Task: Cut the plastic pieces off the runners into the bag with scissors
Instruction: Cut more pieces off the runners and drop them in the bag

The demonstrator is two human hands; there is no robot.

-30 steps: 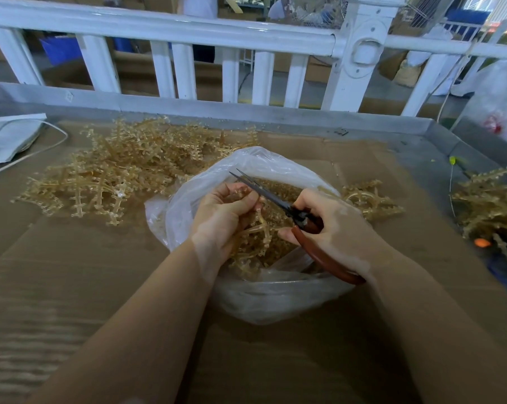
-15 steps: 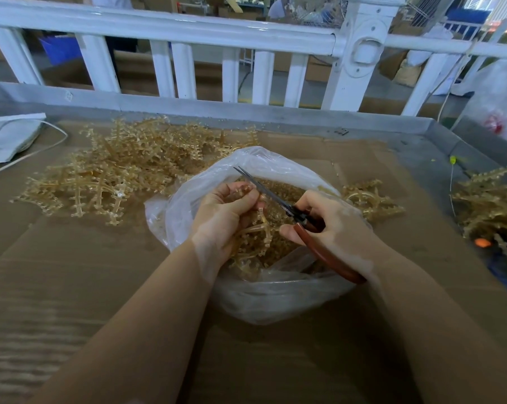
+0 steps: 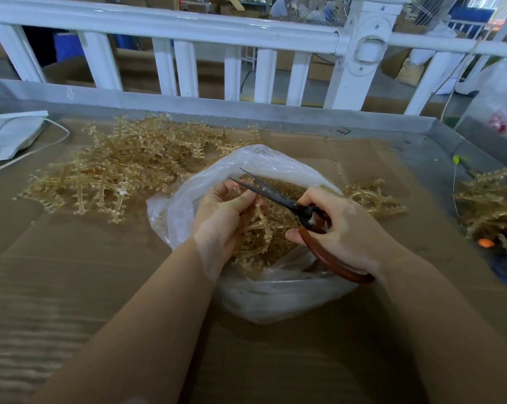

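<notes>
no readable text, label or number anywhere

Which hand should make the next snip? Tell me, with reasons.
The right hand. It already grips the scissors, blades parted and pointing at the runner over the open bag. The left hand is occupied holding that runner steady.
</notes>
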